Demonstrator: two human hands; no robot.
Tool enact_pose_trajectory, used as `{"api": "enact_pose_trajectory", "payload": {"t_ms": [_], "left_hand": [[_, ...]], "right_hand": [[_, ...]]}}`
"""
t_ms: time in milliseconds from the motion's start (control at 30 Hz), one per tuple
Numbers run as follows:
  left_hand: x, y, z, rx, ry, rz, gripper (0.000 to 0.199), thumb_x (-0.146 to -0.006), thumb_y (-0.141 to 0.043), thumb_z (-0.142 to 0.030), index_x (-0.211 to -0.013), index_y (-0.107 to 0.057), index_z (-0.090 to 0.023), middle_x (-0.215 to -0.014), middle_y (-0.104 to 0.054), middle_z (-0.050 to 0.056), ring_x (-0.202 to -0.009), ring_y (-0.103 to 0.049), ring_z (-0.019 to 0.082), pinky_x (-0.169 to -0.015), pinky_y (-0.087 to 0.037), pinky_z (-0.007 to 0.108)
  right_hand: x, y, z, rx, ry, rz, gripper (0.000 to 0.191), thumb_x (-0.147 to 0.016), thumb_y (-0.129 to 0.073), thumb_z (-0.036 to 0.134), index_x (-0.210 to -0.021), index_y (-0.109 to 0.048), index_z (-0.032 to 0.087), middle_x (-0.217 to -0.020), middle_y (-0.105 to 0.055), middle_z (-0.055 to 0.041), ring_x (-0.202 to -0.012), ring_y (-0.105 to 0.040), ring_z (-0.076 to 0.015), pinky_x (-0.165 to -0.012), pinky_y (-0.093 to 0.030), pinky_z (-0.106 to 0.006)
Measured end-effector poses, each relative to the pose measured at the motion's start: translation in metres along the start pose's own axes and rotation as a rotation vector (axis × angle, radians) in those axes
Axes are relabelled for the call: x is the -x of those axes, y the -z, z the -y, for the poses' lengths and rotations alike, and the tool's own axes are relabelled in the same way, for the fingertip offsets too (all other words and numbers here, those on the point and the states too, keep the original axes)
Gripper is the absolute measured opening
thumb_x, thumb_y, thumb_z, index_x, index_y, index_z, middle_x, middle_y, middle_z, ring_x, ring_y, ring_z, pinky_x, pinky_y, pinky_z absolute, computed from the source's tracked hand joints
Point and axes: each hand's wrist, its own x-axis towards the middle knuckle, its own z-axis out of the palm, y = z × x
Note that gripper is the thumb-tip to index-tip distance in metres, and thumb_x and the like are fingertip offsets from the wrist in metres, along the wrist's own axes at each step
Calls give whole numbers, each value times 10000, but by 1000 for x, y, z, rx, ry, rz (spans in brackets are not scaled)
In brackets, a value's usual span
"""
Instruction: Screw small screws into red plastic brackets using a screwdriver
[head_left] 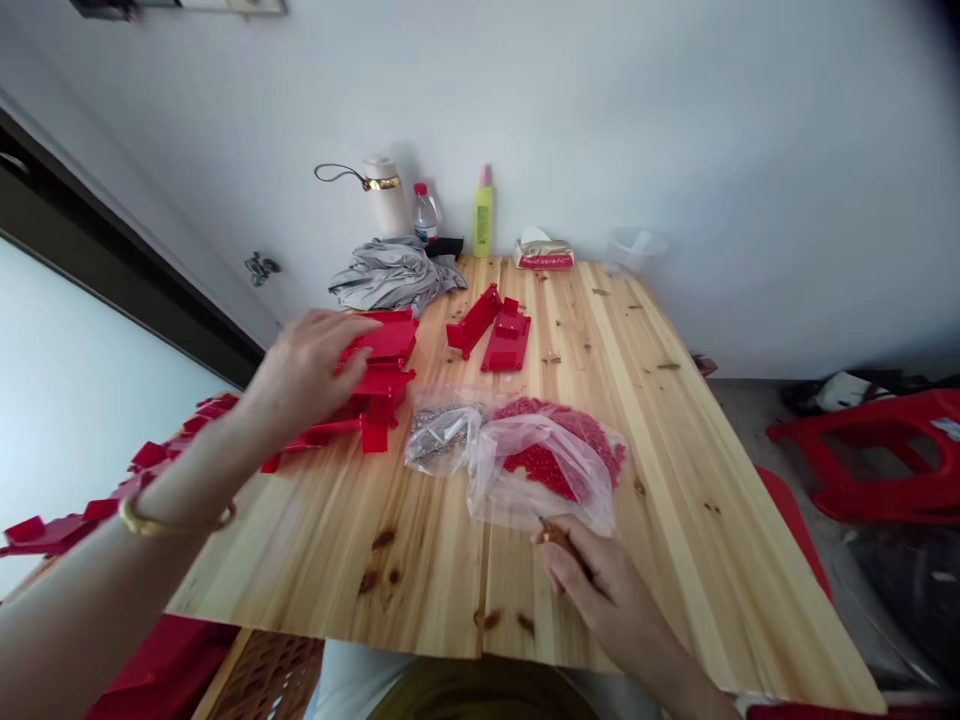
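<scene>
At the left side of the table, my left hand [315,360] is at the top of a stack of red plastic parts [375,410]. Its fingers and thumb close on the edge of the topmost red plastic part [391,338]. My right hand [592,580] is wrapped round a screwdriver with an amber handle [561,538], whose short tip points up and left; most of the handle is hidden in the palm. Just beyond it lies a clear bag of small red pieces [551,460]. Beside that bag is a smaller clear bag of metal screws [442,435].
Two red parts [506,340] lie mid-table, and more red parts [150,455] run along the left edge. Against the wall stand a grey cloth [397,275], a white flask [386,200], a bottle [425,215], a yellow bottle [483,215], a tissue pack [544,252] and a plastic tub [634,250].
</scene>
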Motion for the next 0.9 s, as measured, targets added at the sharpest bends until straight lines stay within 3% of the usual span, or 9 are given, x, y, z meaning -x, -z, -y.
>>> {"api": "enact_pose_trajectory", "payload": {"t_ms": [67,167,233,367,467,567,667,800,900], "left_hand": [[9,-12,-57,299,-59,-80,181,-983,-565,-252,-1074,-690,-160,-1026,-741,45,-946,-681,161,-883,-554,295],[24,-47,-131,501,-152,97,136,-979,-553,-183,-1004,-686,-182,-902,-717,33,-860,-679,163,-772,-561,274],[32,-73,-160,496,-164,202,148,-977,-539,-157,-948,-683,-175,-922,-709,49,-882,-675,182,-788,-560,301],[37,-108,-178,385,-156,377,132,-960,-566,-172,-906,-686,-160,-975,-689,80,-934,-663,224,-786,-556,343],[36,-116,-180,308,-160,433,159,-966,-551,-193,-912,-695,-154,-974,-678,97,-951,-644,257,-772,-544,377],[38,-115,-181,425,-109,404,194,-973,-510,-171,-932,-698,-151,-975,-678,107,-958,-630,263,-807,-523,399],[43,-106,-184,844,149,325,145,-950,-550,-191,-941,-693,-168,-945,-679,83,-889,-623,207,-801,-501,350],[53,-83,-191,1602,714,399,193,-889,-689,-370,-926,-683,-180,-722,-585,-9,-570,-456,77,-529,-362,200],[59,-69,-195,1906,974,414,292,-789,-806,-412,-882,-688,-161,-741,-573,-5,-589,-442,60,-476,-278,158]], "right_hand": [[3,8,-10,-89,-54,-68,322,-1043,-412,467,-964,-583,205,-654,-477,52,-573,-449,-113,-563,-342,-242],[6,12,-22,-208,-115,-138,353,-1029,-433,525,-982,-576,206,-640,-466,55,-540,-412,-105,-498,-301,-231],[8,13,-25,-242,-128,-162,358,-1020,-449,537,-992,-579,205,-639,-468,54,-533,-403,-102,-479,-288,-227],[12,13,-28,-215,-120,-182,360,-1020,-447,528,-1009,-593,199,-649,-484,45,-524,-407,-100,-469,-295,-223],[14,13,-30,-183,-108,-186,369,-1026,-431,520,-1029,-600,192,-648,-491,43,-520,-417,-101,-465,-296,-222],[13,14,-30,-141,-83,-175,366,-1036,-407,502,-1009,-600,193,-656,-511,39,-538,-455,-109,-479,-318,-224],[8,14,-22,-38,-19,-181,338,-1043,-404,460,-976,-608,199,-650,-538,37,-573,-518,-126,-545,-386,-236],[-2,11,-7,97,97,-168,244,-1032,-433,370,-1040,-617,209,-821,-682,-15,-715,-639,-160,-681,-476,-262],[-8,5,2,111,147,-132,207,-1025,-437,319,-1066,-609,211,-916,-720,-40,-799,-678,-178,-733,-501,-273]]}}
